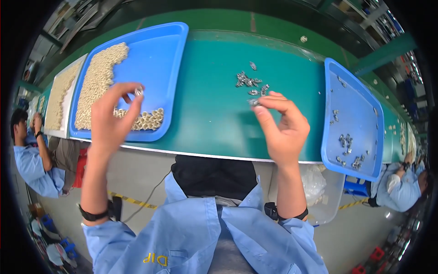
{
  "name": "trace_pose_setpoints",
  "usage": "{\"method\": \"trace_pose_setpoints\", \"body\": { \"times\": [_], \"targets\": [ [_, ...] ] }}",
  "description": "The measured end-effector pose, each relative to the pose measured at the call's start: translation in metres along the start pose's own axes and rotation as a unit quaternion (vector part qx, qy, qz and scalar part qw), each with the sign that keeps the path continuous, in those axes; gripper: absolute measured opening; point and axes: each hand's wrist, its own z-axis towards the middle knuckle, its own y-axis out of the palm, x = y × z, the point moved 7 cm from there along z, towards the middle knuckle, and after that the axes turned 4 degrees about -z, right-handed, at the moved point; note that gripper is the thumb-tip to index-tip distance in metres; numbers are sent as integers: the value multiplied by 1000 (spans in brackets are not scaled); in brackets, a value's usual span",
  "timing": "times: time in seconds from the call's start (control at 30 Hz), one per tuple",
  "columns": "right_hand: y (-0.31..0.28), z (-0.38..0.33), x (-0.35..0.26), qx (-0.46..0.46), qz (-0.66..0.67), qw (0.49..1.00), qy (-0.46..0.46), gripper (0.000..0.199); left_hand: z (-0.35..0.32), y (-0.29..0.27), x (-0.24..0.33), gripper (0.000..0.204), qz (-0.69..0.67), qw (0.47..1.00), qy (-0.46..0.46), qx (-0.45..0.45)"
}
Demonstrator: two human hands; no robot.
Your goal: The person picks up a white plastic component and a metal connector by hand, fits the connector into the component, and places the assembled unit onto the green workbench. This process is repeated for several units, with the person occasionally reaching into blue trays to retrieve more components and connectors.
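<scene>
My left hand (112, 114) is raised over a blue tray (153, 77), its thumb and forefinger pinching a small ring-shaped piece (138, 92). Many cream-coloured ring-like pieces (95, 82) fill the tray's left side, and a smaller batch (148, 119) lies along its near edge. Over the green table, my right hand (285, 125) pinches a small shiny metal part (253, 102) between thumb and fingertips. Just beyond those fingertips lies a loose pile of similar metal parts (246, 80). The exact kind of either small piece is too small to make out.
At the right stands another blue tray (331, 123) with scattered metal parts (346, 141). A white tray (54, 131) of cream pieces adjoins the left tray. Below the table at right is a clear bin (331, 196) with plastic bags. People sit at far left (39, 160) and far right (397, 187).
</scene>
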Motion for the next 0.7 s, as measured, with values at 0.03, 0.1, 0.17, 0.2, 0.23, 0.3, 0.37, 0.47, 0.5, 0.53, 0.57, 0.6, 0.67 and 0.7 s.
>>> {"method": "trace_pose_setpoints", "body": {
  "times": [0.03, 0.1, 0.17, 0.2, 0.23, 0.3, 0.37, 0.47, 0.5, 0.53, 0.57, 0.6, 0.67, 0.7],
  "targets": [
    [4, 1, -16, -12, 66, 998, -3, 16, -10, 7, 18, 25, -47, 998, 23, 26],
    [12, 2, -48, -40, 94, 994, -46, 18, -25, 31, 45, 30, -124, 989, 53, 59],
    [18, 3, -64, -55, 106, 991, -55, 20, -34, 47, 64, 34, -204, 971, 80, 94],
    [20, 1, -70, -72, 131, 986, -70, 22, -38, 55, 71, 36, -226, 966, 85, 92],
    [19, 0, -73, -77, 126, 987, -65, 22, -43, 57, 79, 38, -242, 962, 85, 93],
    [18, -5, -81, -88, 144, 983, -68, 22, -49, 63, 88, 40, -266, 956, 83, 95],
    [17, -8, -84, -96, 147, 982, -67, 22, -53, 67, 93, 40, -282, 950, 90, 98],
    [18, -12, -90, -106, 146, 981, -72, 22, -54, 70, 98, 41, -289, 946, 99, 106],
    [19, -13, -90, -107, 144, 981, -70, 22, -55, 70, 99, 41, -287, 945, 106, 114],
    [20, -14, -91, -108, 137, 982, -69, 21, -56, 69, 99, 41, -284, 944, 112, 121],
    [21, -14, -91, -109, 130, 983, -70, 21, -57, 70, 98, 41, -286, 944, 110, 122],
    [22, -14, -91, -111, 124, 984, -70, 20, -57, 70, 98, 41, -285, 944, 114, 122],
    [23, -16, -91, -112, 121, 984, -66, 19, -59, 70, 99, 41, -283, 944, 121, 122],
    [23, -16, -91, -111, 119, 985, -63, 19, -59, 70, 98, 41, -283, 944, 119, 122]
  ]
}}
